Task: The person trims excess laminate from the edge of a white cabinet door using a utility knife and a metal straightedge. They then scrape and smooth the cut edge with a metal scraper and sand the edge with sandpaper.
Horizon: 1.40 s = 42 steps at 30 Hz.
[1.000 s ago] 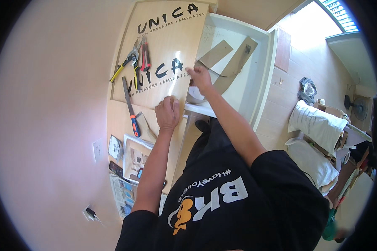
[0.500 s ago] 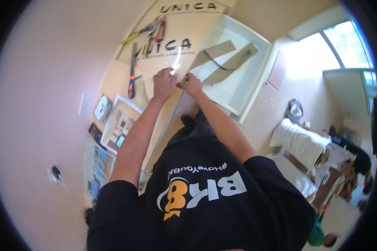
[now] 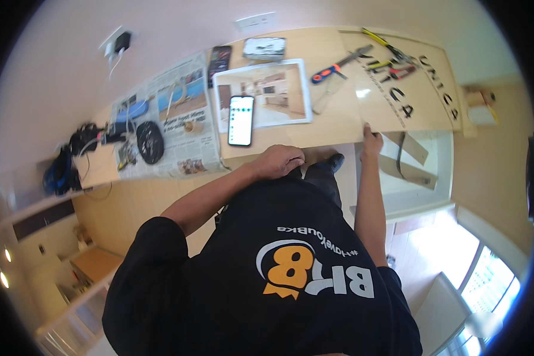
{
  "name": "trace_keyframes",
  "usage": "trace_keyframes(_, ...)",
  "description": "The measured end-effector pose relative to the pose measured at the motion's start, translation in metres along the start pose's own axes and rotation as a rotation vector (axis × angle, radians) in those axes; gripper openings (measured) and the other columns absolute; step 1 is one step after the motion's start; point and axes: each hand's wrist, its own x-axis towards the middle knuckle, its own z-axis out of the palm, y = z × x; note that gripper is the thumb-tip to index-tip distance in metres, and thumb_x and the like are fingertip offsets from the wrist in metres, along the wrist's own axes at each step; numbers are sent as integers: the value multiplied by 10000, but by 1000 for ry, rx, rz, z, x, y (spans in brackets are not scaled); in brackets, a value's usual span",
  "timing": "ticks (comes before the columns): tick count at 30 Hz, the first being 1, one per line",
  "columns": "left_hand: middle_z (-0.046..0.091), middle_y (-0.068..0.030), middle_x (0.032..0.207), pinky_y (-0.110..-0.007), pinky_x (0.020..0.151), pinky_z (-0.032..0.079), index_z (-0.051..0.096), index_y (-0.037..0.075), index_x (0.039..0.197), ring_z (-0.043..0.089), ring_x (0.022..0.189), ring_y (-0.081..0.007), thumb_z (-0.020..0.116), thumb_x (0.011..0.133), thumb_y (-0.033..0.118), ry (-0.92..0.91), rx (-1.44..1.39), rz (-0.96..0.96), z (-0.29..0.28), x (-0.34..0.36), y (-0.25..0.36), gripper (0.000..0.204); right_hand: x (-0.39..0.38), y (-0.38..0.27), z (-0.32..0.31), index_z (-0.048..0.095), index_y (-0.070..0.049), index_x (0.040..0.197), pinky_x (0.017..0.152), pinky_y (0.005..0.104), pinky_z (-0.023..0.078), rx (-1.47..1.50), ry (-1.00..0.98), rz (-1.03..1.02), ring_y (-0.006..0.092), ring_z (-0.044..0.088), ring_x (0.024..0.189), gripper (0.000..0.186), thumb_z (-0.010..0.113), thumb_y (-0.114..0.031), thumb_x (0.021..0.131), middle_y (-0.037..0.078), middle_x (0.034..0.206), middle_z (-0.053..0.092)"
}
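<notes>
My left hand (image 3: 282, 161) is in front of the light wooden tabletop (image 3: 332, 137), just short of its front edge. Its fingers are curled together, and I cannot see whether anything is in them. My right hand (image 3: 372, 142) is at the same edge farther right, fingers bent and one fingertip over the top surface. What those fingers pinch, if anything, is hidden. Beside it, an open white drawer (image 3: 418, 199) holds curved beige strips (image 3: 410, 173). Nearest my left hand on the tabletop lies a lit phone (image 3: 241, 121) on a white-framed tray (image 3: 308, 95).
Farther back lie an orange-and-blue-handled tool (image 3: 332, 70), yellow-handled pliers (image 3: 391, 47) and red-handled pliers (image 3: 402, 72). A dark phone (image 3: 219, 64) and a silvery box (image 3: 264, 48) stand behind the tray. Newspaper (image 3: 187, 142) at left carries a black coil (image 3: 151, 142) and cables. A charger (image 3: 122, 41) is plugged into the wall.
My view has swung left along the tabletop. My hands, earlier close together at the edge by the drawer, are now apart: the left has moved away leftward, the right stays beside the drawer.
</notes>
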Motion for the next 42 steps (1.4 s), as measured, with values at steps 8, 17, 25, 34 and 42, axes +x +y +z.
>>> trace_keyframes(8,681,-156,951,-400,805,542,672,29,1083,672,866,-338,674,940,69,589,-54,-256,-19,-40,-28,148,3,1,-9,579,50,1322,998,358,485,118,-192,-80,230,629,1147,484,776,-193,953,149,1269,677)
trace_keyframes(17,621,-207,1240,-553,983,472,615,56,1350,577,1196,-403,747,849,159,833,908,-219,-174,105,-123,528,9,-4,-59,576,61,1380,995,345,473,-157,-373,-87,202,630,1118,504,691,-243,994,124,1256,686)
trace_keyframes(25,733,-103,1134,-414,958,553,651,-3,1234,699,1042,-227,634,1014,125,551,-748,-97,-185,143,-1,254,-73,-106,-48,628,-49,1366,942,342,523,150,-190,-389,174,656,1098,473,699,-332,994,82,1259,684)
trace_keyframes(34,712,-83,1104,-353,898,580,614,16,1255,700,972,-200,639,1006,78,105,-1461,-125,-46,181,97,258,-121,-173,-7,627,-29,1371,883,325,538,190,41,-562,212,695,993,497,717,-319,978,149,1103,734)
trace_keyframes(42,628,-50,1198,-447,935,558,463,59,1424,644,1069,-184,823,893,269,127,-968,135,-56,191,73,675,-116,-111,-69,703,-5,1076,677,361,491,208,-101,-508,195,596,694,339,653,-336,1017,157,782,667)
